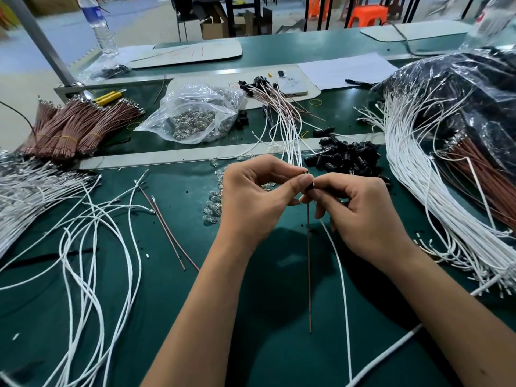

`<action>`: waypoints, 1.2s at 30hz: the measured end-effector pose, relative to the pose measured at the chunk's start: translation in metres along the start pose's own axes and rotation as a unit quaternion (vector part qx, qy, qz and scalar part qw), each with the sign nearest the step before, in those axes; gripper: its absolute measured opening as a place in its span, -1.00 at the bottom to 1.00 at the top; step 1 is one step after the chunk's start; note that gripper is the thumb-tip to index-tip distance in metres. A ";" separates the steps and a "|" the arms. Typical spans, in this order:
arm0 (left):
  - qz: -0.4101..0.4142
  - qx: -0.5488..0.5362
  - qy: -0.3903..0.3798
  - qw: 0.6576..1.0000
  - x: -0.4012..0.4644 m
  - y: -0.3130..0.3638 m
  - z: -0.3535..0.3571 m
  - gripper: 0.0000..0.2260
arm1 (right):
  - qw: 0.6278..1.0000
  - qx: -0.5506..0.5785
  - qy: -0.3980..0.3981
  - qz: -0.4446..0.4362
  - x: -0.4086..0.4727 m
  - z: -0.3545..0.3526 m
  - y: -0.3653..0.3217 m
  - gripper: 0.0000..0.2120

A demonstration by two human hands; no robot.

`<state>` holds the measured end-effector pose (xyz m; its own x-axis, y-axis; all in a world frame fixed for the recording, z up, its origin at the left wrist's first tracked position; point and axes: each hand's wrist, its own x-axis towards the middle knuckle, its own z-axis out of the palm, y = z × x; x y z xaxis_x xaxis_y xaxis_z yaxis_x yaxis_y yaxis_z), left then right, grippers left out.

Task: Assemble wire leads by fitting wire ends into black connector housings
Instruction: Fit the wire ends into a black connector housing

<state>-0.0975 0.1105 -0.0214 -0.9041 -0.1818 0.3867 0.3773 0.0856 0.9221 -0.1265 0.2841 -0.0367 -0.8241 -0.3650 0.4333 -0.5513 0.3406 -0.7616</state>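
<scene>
Left hand [251, 196] and right hand [360, 210] pinch a black connector housing [310, 186]; brown wire [309, 263] hangs toward six o'clock.

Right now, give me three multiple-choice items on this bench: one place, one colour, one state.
1. Where is the heap of loose black housings?
A. beyond the right hand
B. inside the clear bag
C. on the phone

2. What colour is the wire hanging straight down from the hands?
A. yellow
B. brown
C. blue

3. What are the hands doing?
A. lying flat on the mat
B. both pinching one housing
C. lifting the bottle

Key: 1 A, the heap lies just past the right hand. 2 B, it is brown. 3 B, left hand and right meet on the housing.
</scene>
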 end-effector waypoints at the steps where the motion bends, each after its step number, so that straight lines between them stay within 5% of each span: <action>1: 0.007 0.019 0.008 1.000 0.000 -0.001 0.001 -0.93 | 1.000 0.000 0.001 0.000 0.000 0.001 0.000 -0.90; 22: 0.002 -0.032 -0.004 0.999 0.002 -0.006 -0.003 -0.94 | 0.990 0.123 0.018 0.063 0.001 0.000 0.007 -0.99; 36: -0.003 -0.046 -0.005 0.999 0.003 -0.009 0.000 -0.94 | 0.997 0.058 0.011 0.052 -0.001 0.002 0.003 -0.88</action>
<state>-0.1037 0.1090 -0.0287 -0.9084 -0.1725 0.3808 0.3876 -0.0060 0.9218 -0.1270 0.2836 -0.0399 -0.8798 -0.3124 0.3583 -0.4444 0.2731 -0.8532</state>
